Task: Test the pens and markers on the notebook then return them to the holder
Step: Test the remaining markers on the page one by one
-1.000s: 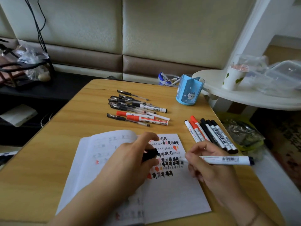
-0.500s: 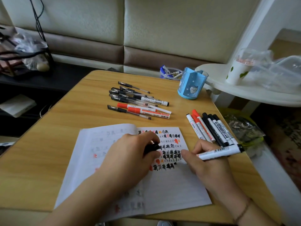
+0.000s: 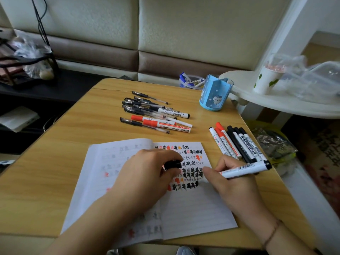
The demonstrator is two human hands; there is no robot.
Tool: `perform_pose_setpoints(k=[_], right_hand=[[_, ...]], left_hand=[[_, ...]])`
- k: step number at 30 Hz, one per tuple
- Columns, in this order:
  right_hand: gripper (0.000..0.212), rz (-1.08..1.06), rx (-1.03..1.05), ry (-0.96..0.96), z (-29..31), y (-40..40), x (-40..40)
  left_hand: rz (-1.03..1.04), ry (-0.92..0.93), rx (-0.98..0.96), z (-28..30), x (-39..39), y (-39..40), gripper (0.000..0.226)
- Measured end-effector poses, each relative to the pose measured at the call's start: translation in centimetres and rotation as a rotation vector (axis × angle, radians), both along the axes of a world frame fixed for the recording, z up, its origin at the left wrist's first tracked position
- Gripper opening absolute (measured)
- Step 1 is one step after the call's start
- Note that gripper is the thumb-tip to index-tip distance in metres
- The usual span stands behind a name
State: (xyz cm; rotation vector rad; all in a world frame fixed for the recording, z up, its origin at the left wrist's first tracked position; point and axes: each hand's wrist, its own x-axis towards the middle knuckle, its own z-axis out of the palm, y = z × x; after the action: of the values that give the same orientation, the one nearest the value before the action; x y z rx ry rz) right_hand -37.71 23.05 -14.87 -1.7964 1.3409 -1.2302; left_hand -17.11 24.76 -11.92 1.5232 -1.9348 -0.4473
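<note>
- right hand grips a white marker, tip end hidden by the fingers, down at the scribbles; black end points away to the right
- left hand rests on the open notebook; thumb and fingers pinch a black cap
- row of markers just beyond the right hand, lying on the table
- pile of pens and markers beyond the left hand
- blue holder upright, far beyond the right hand, near the table's back edge
</note>
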Motion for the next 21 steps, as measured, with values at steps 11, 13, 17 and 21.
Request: perform_pose_setpoints(k=[11, 13, 17, 21], right_hand=[[0.040, -0.001, 0.132, -0.147, 0.6, 0.1, -0.2], [0.025, 0.018, 0.101, -0.199, 1.5, 0.6, -0.1], [0.019, 0.154, 0.109, -0.379, 2.6, 1.4, 0.0], [0.029, 0.161, 0.110, -0.426, 2.4, 1.4, -0.3]], left_hand=[[-0.006, -0.066, 0.025, -0.1, 0.0, 0.0, 0.025], [-0.029, -0.102, -0.018, 0.2, -0.1, 0.2, 0.020], [-0.089, -0.039, -0.078, 0.3, -0.3, 0.5, 0.020], [-0.125, 0.120, -0.102, 0.3, -0.5, 0.4, 0.025]])
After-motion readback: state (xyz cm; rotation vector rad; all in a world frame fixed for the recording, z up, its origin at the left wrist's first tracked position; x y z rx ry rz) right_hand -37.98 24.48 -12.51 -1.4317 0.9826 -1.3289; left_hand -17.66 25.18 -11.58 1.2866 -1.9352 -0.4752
